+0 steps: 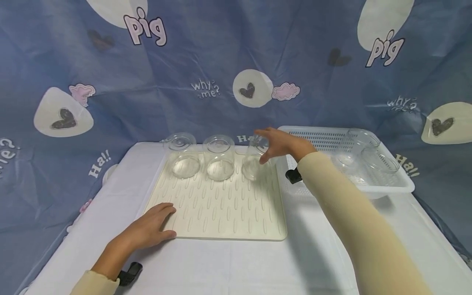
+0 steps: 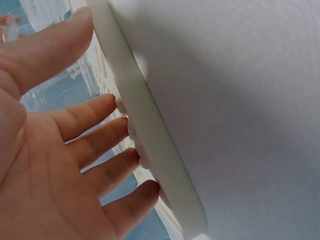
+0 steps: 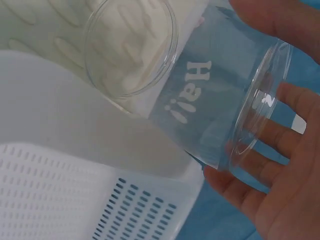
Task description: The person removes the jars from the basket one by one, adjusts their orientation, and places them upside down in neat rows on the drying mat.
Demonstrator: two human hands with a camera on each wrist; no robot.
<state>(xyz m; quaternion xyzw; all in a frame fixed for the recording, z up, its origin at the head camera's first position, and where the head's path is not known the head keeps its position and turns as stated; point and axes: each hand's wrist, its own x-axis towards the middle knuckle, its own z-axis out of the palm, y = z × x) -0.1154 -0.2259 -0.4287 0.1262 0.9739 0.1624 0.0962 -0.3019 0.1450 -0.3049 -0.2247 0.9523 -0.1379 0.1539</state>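
My right hand (image 1: 282, 143) holds a clear glass (image 3: 200, 95) near its base, thumb on one side and fingers on the other. This glass is upside down, its rim down at the back right of a cream ribbed drying mat (image 1: 225, 217). Two more clear glasses, a middle one (image 1: 219, 157) and a left one (image 1: 183, 157), stand upside down in a row beside it. At the mat's front left corner is my left hand (image 1: 149, 227), fingers spread and fairly straight. In the left wrist view its fingertips touch the mat's edge.
Right of the mat stands a white perforated basket (image 1: 396, 188) with two clear glasses, one behind (image 1: 355, 143) and one in front (image 1: 380, 162). A white cloth (image 1: 206, 266) covers the table. Behind hangs a blue printed curtain (image 1: 184, 53).
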